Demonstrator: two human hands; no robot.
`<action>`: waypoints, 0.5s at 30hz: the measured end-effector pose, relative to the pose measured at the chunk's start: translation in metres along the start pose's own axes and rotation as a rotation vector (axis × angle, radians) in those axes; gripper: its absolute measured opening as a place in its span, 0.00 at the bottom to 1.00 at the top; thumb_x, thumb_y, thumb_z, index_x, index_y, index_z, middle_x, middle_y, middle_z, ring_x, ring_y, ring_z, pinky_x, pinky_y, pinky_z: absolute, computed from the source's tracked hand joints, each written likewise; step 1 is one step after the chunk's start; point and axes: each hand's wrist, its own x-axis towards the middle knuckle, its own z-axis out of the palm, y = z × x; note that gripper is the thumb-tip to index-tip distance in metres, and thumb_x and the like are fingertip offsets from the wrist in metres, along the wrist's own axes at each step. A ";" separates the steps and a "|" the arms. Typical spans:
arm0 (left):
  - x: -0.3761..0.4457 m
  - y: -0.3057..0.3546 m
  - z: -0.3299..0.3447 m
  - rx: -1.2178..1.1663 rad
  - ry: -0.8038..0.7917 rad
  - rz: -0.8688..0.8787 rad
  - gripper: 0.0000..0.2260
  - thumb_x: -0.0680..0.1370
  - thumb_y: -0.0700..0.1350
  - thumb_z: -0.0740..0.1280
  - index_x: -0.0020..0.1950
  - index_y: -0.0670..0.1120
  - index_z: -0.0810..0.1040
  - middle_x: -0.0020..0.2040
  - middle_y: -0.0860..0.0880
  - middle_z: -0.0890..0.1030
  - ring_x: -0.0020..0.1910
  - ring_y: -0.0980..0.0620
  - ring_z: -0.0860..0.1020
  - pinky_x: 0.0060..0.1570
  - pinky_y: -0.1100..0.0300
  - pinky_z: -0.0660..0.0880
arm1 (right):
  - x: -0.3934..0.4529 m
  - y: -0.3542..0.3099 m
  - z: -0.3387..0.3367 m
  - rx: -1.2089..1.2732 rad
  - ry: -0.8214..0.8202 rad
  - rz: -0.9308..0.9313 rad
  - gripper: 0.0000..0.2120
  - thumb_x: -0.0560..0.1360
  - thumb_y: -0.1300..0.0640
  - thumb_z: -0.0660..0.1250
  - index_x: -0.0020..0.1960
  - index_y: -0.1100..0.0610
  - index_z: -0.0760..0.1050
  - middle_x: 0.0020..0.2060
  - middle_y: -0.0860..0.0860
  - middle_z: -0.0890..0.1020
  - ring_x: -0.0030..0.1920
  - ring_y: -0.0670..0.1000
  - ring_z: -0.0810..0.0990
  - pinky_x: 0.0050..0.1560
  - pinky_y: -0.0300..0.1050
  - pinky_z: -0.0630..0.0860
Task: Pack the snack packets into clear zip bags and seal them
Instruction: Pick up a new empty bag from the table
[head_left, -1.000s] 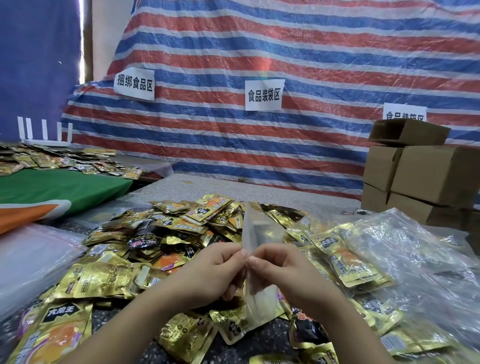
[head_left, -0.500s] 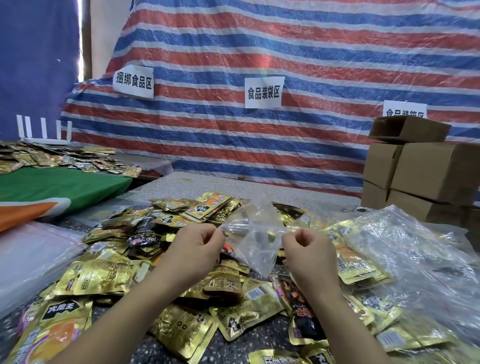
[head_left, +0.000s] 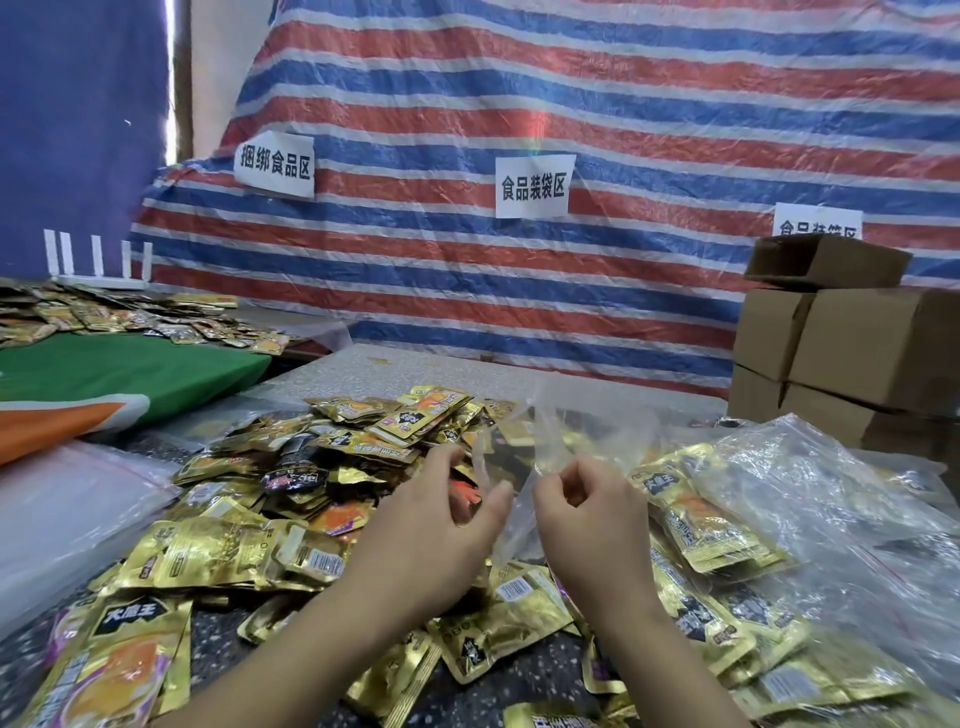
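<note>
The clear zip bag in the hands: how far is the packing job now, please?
Early stage. Done: a heap of clear bags lies at right; whether they are filled and sealed I cannot tell. In hand: the left hand and right hand pinch an empty clear zip bag, holding its mouth apart. Left: many gold snack packets lie loose on the table.

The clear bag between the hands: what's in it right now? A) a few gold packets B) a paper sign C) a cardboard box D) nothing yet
D: the clear bag pinched by the left hand and right hand looks empty; the gold packets lie on the table behind and below it.
</note>
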 end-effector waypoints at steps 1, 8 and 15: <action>-0.002 0.001 0.002 -0.010 -0.007 0.024 0.20 0.73 0.69 0.56 0.62 0.65 0.62 0.42 0.61 0.79 0.37 0.63 0.78 0.35 0.61 0.71 | 0.000 -0.001 0.000 0.002 -0.001 0.009 0.18 0.74 0.61 0.67 0.28 0.54 0.63 0.23 0.45 0.65 0.25 0.44 0.65 0.28 0.34 0.66; -0.005 0.002 -0.001 -0.029 0.120 0.227 0.18 0.80 0.44 0.64 0.60 0.62 0.60 0.48 0.63 0.74 0.37 0.60 0.77 0.34 0.66 0.72 | 0.003 0.003 -0.002 0.095 -0.032 0.159 0.18 0.73 0.61 0.64 0.29 0.54 0.61 0.20 0.44 0.64 0.22 0.44 0.61 0.26 0.40 0.59; -0.008 0.006 0.002 0.200 -0.048 0.371 0.21 0.78 0.65 0.59 0.67 0.59 0.74 0.64 0.64 0.74 0.42 0.67 0.73 0.47 0.69 0.72 | 0.004 0.002 -0.002 0.280 -0.056 0.330 0.17 0.75 0.56 0.64 0.28 0.59 0.69 0.28 0.62 0.74 0.31 0.53 0.73 0.38 0.63 0.77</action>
